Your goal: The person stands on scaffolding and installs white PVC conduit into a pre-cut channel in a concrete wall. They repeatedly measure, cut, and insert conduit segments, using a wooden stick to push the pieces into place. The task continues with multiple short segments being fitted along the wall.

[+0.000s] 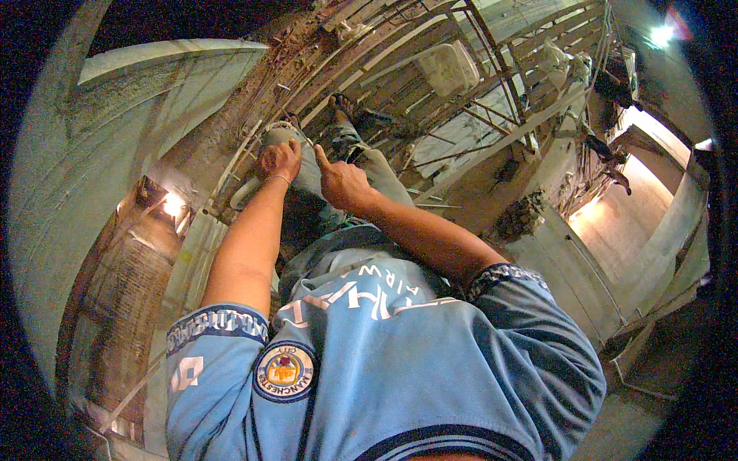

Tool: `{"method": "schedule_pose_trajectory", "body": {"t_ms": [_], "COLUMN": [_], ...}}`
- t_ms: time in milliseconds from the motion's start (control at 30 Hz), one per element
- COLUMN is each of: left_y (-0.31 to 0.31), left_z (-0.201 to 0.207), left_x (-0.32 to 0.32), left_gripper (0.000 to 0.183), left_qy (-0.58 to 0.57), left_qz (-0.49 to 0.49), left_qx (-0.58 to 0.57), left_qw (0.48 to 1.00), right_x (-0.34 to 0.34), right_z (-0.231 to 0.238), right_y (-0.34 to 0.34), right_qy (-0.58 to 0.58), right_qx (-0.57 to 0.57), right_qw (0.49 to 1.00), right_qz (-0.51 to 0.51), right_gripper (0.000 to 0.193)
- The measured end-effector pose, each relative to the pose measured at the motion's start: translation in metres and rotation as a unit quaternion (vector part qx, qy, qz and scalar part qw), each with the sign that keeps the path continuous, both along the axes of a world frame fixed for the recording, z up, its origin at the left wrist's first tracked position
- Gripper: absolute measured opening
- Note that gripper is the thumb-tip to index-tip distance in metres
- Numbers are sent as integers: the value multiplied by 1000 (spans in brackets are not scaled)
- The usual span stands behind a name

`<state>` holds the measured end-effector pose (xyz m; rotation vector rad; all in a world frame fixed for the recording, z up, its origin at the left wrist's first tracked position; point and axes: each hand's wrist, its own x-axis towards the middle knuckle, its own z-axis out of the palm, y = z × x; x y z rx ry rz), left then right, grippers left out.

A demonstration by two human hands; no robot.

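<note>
My left hand (278, 160) is closed, its fingers curled down over my grey trouser leg (305, 180) near the knee. Whatever may be inside those fingers is hidden. Just to its right is my right hand (344, 184), apart from the left, with the index finger stretched toward it and the other fingers bent. Nothing shows in the right hand. A thin pale strip (310, 140) lies between the two hands, too small to identify. Beyond them is my sandalled foot (341, 103).
Slatted bars and a metal frame (492, 54) fill the area ahead, with a pale plastic container (448, 69) among them. A plain wall (154, 100) rises at left. Lamps glow at left (174, 204) and upper right (663, 34). A dark rough clump (519, 217) sits right of my legs.
</note>
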<state>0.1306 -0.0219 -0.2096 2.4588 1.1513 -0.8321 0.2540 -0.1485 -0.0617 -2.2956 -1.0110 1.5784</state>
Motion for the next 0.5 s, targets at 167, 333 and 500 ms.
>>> {"method": "schedule_pose_trajectory", "body": {"t_ms": [167, 333, 500], "left_y": [2, 6, 17], "left_z": [-22, -15, -11], "left_x": [-17, -56, -94], "left_gripper": [43, 39, 34], "left_qy": [-24, 61, 61], "left_qz": [-2, 56, -145], "left_qx": [-79, -151, -43], "left_qw": [997, 985, 987], "right_x": [-18, -34, -39], "right_z": [-16, 9, 35], "right_y": [-6, -4, 12], "right_qy": [-14, 38, 45], "right_qx": [-22, -15, 13], "right_qw": [1000, 997, 999], "right_qz": [-8, 73, -27], "right_gripper": [44, 30, 68]}}
